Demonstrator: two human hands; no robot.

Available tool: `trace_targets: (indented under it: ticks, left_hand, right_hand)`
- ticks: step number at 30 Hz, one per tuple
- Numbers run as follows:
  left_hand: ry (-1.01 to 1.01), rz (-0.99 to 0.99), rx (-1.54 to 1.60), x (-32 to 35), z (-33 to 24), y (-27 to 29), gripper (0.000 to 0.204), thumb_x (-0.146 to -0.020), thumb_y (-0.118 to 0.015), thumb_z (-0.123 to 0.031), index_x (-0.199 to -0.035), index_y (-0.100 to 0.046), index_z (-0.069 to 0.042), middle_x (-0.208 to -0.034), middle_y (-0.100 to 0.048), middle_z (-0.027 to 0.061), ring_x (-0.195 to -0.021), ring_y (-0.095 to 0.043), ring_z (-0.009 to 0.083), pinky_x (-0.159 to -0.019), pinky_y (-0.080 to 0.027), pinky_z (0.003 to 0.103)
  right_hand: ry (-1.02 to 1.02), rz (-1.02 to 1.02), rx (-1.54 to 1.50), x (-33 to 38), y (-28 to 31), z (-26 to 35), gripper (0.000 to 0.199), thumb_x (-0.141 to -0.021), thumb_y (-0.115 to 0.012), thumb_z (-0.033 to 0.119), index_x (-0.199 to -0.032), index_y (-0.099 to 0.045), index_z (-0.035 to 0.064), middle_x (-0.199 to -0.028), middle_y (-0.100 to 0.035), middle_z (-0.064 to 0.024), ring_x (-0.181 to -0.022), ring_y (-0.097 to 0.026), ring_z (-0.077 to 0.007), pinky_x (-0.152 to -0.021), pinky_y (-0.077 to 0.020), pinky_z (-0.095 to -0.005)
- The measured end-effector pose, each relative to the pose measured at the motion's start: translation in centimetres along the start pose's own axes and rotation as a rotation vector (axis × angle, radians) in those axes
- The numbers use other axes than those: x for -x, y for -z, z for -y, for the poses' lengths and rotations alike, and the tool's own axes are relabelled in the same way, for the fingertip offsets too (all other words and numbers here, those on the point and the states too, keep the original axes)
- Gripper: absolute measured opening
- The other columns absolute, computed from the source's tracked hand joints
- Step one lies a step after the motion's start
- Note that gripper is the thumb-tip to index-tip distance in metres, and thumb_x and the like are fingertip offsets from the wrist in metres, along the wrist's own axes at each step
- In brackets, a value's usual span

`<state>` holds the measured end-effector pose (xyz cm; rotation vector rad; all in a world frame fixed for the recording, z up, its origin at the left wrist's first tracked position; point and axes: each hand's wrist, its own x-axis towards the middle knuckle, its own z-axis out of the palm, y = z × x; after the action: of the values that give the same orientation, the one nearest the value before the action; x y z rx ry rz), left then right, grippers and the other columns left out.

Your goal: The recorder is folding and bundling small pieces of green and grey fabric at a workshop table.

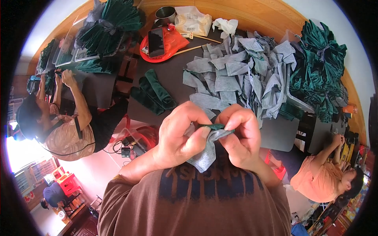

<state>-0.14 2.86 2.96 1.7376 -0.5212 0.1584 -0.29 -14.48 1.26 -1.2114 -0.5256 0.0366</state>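
Close in front of my chest, a small fabric piece (203,158), grey on one face and dark green on the other, is stretched between my two hands. My left hand (183,133) pinches its upper edge between thumb and fingers. The other end of that edge is pinched by my right hand (240,135), with the grey part hanging down between them. Beyond my hands lies a loose heap of grey fabric pieces (232,70), some showing green edges. Left of the heap rest a few rolled dark green velvet pieces (153,92).
A red plate (173,45) with a phone (156,42) on it stands farther back, near a metal cup (165,15) and a tissue pack (192,21). Green velvet bundles (321,59) rise at the right; another bundle (112,29) sits back left. People work at both sides.
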Motion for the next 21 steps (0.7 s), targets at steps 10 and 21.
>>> trace_targets:
  ticks: [10,21]
  left_hand:
    - [0.05,0.059,0.046,-0.5,-0.1,-0.2,0.023,-0.072,-0.068,0.0,-0.084,-0.049,-0.003,-0.078,-0.053,0.0078,-0.069,-0.055,0.0211,-0.061,-0.044,0.03]
    - [-0.089,0.095,-0.067,-1.0,-0.3,0.7,0.026,-0.069,-0.069,0.004,-0.084,-0.049,-0.003,-0.075,-0.054,0.0095,-0.066,-0.055,0.0245,-0.056,-0.044,0.032]
  right_hand:
    - [-0.317,-0.064,-0.324,0.2,0.2,0.5,0.018,-0.086,-0.058,0.006,-0.099,-0.044,0.0065,-0.101,-0.049,-0.0078,-0.087,-0.047,-0.0089,-0.076,-0.0389,-0.0219]
    - [-0.607,0.009,-0.682,0.1,1.2,1.0,0.019,-0.078,-0.062,0.003,-0.091,-0.049,0.0062,-0.088,-0.053,-0.0044,-0.067,-0.047,-0.0055,-0.053,-0.0353,-0.0182]
